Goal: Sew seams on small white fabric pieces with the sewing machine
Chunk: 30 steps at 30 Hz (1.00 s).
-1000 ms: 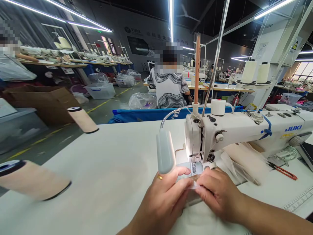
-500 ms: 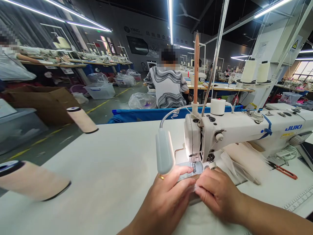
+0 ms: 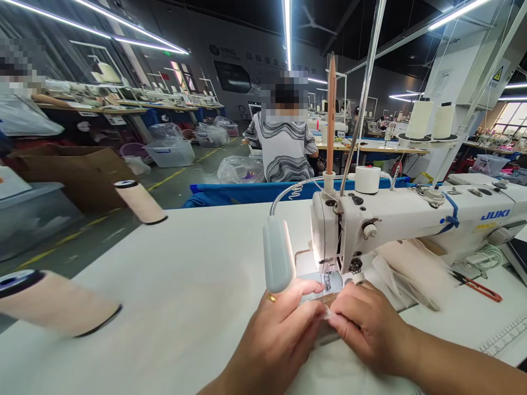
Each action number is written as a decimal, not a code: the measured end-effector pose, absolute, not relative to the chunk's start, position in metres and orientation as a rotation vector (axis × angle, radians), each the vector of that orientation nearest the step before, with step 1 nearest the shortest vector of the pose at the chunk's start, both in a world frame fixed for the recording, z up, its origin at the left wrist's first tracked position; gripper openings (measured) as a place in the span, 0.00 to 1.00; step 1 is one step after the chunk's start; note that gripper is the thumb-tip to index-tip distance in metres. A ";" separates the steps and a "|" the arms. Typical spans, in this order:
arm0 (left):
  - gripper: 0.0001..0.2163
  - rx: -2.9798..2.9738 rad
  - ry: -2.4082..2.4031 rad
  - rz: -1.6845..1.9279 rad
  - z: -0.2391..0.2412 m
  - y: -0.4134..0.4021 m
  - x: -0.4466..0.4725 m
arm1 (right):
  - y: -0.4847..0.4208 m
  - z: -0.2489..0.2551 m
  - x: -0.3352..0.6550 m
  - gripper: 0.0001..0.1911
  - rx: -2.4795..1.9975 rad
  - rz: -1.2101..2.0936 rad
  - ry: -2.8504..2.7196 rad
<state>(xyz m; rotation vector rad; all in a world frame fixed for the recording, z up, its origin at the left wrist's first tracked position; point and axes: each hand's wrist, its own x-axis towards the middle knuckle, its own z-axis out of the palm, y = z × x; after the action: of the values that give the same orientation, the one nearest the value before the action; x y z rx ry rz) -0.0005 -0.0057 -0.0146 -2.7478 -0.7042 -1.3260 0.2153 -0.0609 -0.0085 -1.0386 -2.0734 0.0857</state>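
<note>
Just in front of the presser foot [image 3: 327, 281] of a white sewing machine [image 3: 395, 211], both my hands pinch pale, thin fabric [image 3: 327, 314]. My left hand [image 3: 280, 329] has a ring and grips the fabric from the left, its index finger stretched toward the foot. From the right, my right hand [image 3: 366, 323] closes its fingers on the same fabric. The cloth's lower part hangs toward me and blends with the white table. A grey lamp [image 3: 279, 257] on a bent metal neck hangs above my left hand and lights the needle area.
Two pale thread cones, a near one [image 3: 61, 304] and a farther one [image 3: 140, 203], lie at the left of the table [image 3: 197, 258]. Red-handled snips [image 3: 477, 286], folded sheer fabric [image 3: 415, 269] and a ruler [image 3: 504, 333] are at the right. A person [image 3: 284, 142] sits ahead.
The fabric edge between my fingertips has shifted slightly. Both hands stay in nearly the same place, and the whole view has moved very little.
</note>
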 end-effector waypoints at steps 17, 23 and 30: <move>0.11 -2.923 -0.785 -1.421 -0.012 -0.009 0.000 | -0.062 -0.007 0.216 0.05 -0.951 0.168 -1.996; 0.10 -2.930 -0.796 -1.405 -0.010 -0.009 0.001 | -0.059 -0.009 0.215 0.05 -0.969 0.201 -2.008; 0.07 -3.101 -0.777 -1.439 0.010 -0.040 0.007 | -0.093 0.043 0.231 0.05 -1.030 0.813 -1.988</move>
<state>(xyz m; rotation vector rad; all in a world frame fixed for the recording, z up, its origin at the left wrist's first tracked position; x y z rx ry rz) 0.0073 -0.0396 0.0099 -3.1008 -0.7769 -1.4388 0.2310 -0.0926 0.0433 -1.0304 -1.9881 0.8135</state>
